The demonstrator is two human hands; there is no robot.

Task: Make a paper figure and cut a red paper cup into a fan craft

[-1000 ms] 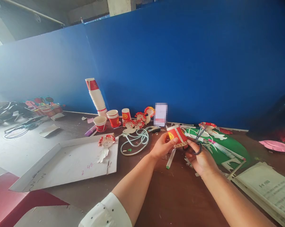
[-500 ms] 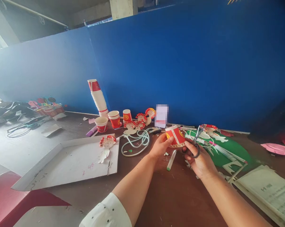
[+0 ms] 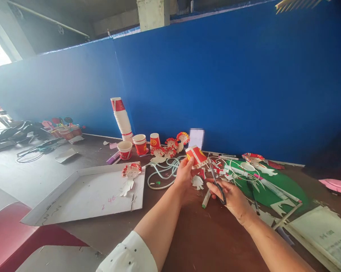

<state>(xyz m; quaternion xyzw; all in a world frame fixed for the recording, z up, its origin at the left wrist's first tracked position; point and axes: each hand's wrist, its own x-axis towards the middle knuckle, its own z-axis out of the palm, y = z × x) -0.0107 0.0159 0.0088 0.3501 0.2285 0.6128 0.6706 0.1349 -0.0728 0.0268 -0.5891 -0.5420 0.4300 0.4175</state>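
My left hand (image 3: pixel 184 172) is closed round a red paper cup (image 3: pixel 196 155) with a white stripe and a zigzag-cut edge at its lower side. In my right hand (image 3: pixel 229 196) are dark-handled scissors (image 3: pixel 217 180), their blades pointing up at the cup's cut edge. Whether the blades touch the paper I cannot tell. Below the hands lie a white marker with a green end (image 3: pixel 206 199) and a white paper cutout (image 3: pixel 198 183). Red and white paper scraps (image 3: pixel 221 170) are scattered just beyond the scissors.
Left of my hands are a white cardboard tray (image 3: pixel 88 200) with a paper figure (image 3: pixel 131 172), a coiled pale cable (image 3: pixel 159 186) and a tall cup stack (image 3: pixel 122 121). A green sheet (image 3: pixel 289 185) with markers and a booklet (image 3: pixel 323 230) lie right. A blue partition (image 3: pixel 215 83) stands behind.
The cup has moved left and tilted in my left hand. My right hand has drawn back from the cup's edge, and the scissors have swung so their blades point toward it.
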